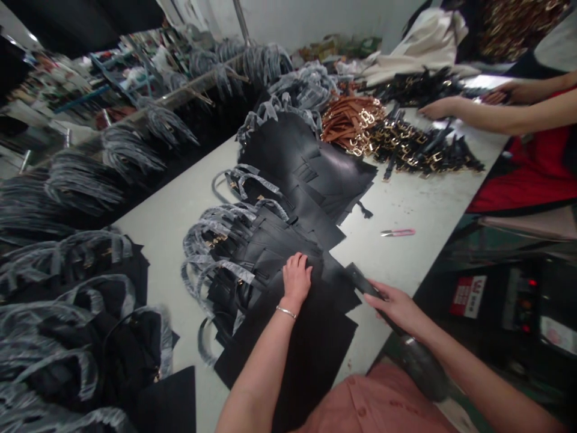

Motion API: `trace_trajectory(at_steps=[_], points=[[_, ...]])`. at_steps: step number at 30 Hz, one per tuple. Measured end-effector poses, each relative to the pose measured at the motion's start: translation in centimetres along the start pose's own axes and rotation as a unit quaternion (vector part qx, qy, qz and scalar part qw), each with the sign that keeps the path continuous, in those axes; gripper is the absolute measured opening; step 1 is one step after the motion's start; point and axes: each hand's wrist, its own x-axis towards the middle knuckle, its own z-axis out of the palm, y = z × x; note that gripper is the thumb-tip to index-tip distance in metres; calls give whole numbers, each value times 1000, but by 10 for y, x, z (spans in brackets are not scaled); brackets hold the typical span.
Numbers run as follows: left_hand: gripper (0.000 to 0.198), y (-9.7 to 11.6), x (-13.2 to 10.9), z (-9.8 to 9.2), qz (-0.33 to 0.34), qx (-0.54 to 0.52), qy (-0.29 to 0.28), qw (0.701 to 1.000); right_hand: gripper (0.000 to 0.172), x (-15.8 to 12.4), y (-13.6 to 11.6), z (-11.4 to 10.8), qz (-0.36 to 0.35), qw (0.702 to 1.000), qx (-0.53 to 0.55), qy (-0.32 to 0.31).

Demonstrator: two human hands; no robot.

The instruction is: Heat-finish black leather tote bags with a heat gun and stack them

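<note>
My left hand (297, 279), with a bracelet at the wrist, lies flat on a stack of black leather-like panels (311, 337). Wrapped handles (216, 219) stick out along the stack's left side. My right hand (399, 310) is closed round a long black object (421, 361) with a flat narrow front end and a thick rounded body. Its front end lies close to the panels' right edge; I cannot tell its exact kind. Pink-handled thread snips (399, 232) lie on the table beyond my right hand.
On the white table (387, 201) are more black panels (293, 150), brown straps (351, 120) and black buckled straps (419, 141). A co-worker's hands (444, 108) are at the far right. Bag pieces with wrapped handles (81, 313) lie at left; bundles (81, 180) hang behind.
</note>
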Motion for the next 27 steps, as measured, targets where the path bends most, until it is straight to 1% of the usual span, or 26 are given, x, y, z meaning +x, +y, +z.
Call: trace_trajectory(at_steps=[2,4,8,12,14,16,17,19,21,22,23,26,27], points=[[31,-1,-2,0,9,3,-7,1000,68,2,-7,2,-26,999,-15,34],[32,-2,-7,-1,17,-1,-11,1000,70,1,-16,3,-36,999,-11,36],[31,-4,-24,-4,32,-10,-15,999,65,0,-29,5,-23,999,3,-28],[29,-6,-37,-5,45,-18,-25,999,60,10,-32,19,-3,996,13,-87],[32,-6,-38,-6,46,-20,-28,998,57,18,-34,28,3,993,23,-114],[36,-5,-37,-8,46,-20,-31,998,55,28,-37,37,3,992,33,-126],[38,-5,-36,-9,46,-18,-33,998,55,32,-40,40,1,992,36,-121],[40,-4,-34,-11,42,-12,-38,998,56,38,-45,43,-7,995,35,-90],[42,-3,-33,-13,38,-5,-44,998,58,40,-48,40,-16,998,35,-59],[43,-3,-32,-14,36,-2,-45,998,59,39,-48,38,-19,998,35,-57],[43,-2,-31,-15,33,0,-46,998,59,37,-46,35,-19,997,33,-68],[43,-1,-28,-18,22,7,-47,999,58,33,-40,34,-15,991,12,-130],[42,-1,-26,-18,18,10,-48,999,58,32,-39,35,-16,991,4,-135]])
